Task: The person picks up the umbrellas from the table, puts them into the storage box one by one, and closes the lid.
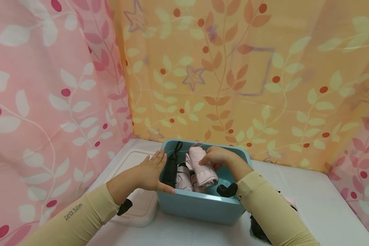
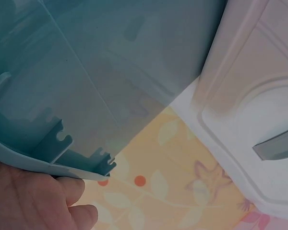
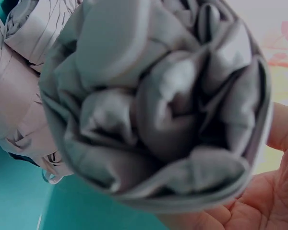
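Observation:
My right hand (image 1: 218,157) grips a rolled pale pink folding umbrella (image 1: 202,167) inside a blue plastic bin (image 1: 200,205). Its folded cloth end fills the right wrist view, the thumb and fingers at its side. My left hand (image 1: 150,171) rests against the bin's left rim, fingers extended and thumb lying over the front rim corner. Beside the held umbrella, a black folding umbrella (image 1: 171,169) leans along the bin's left wall. Another pale pink umbrella (image 1: 183,179) lies between them. Part of the bin's floor is hidden.
A whitish lid (image 1: 138,208) lies left of the bin, partly under my left arm. To the right, a black item (image 1: 258,229) is mostly covered by my right forearm. Patterned curtains (image 1: 203,68) stand close behind and at both sides of the white table (image 1: 307,205).

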{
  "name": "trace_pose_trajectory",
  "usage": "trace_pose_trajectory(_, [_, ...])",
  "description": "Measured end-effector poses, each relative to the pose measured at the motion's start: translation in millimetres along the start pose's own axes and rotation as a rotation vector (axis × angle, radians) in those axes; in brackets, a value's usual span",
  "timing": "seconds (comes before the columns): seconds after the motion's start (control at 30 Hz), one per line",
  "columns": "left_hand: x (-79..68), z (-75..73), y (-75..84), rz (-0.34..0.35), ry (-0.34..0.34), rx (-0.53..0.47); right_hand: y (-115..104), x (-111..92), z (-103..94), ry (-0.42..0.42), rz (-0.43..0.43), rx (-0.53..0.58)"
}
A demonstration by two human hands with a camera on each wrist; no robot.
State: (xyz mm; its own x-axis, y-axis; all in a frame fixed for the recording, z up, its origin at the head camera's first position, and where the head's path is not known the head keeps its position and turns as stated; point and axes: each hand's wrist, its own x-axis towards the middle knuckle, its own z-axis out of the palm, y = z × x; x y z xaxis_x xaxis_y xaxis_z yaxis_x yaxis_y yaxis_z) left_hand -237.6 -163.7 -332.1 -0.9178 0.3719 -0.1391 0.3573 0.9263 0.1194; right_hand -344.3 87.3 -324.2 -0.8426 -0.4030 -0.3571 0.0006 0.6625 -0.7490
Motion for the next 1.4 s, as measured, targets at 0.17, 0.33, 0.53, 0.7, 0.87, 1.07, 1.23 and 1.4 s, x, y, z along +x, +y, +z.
trace_pose_trajectory(0.17, [1.4,0.8,-0.7,0.005,0.009,0.006,0,0,0.1,-0.009,-0.004,0.001])
trace_pose_trajectory(0.33, [0.5,1.4,-0.7,0.005,0.004,0.001,3,-1,-2.9,-0.046,0.03,-0.006])
trace_pose_trajectory(0.53, [-0.6,0.4,-0.3,0.003,0.006,-0.008,4,0,-9.0,-0.062,0.061,0.075])
trace_pose_trajectory(0.7, [0.8,1.2,-0.5,0.004,0.014,-0.006,4,-1,-13.1,-0.062,0.031,0.124])
trace_pose_trajectory(0.87, [1.2,2.9,-1.3,0.003,0.01,-0.003,4,-3,-15.5,-0.054,0.024,0.134])
trace_pose_trajectory(1.07, [1.3,4.2,-2.4,0.004,0.008,-0.001,3,-5,-17.6,-0.063,0.024,0.146])
trace_pose_trajectory(1.23, [1.9,3.8,-2.7,0.004,0.007,0.0,2,-5,-19.2,-0.066,0.022,0.159])
trace_pose_trajectory(1.4, [2.2,3.6,-2.4,0.005,0.007,-0.005,3,-5,-21.3,-0.071,-0.003,0.187])
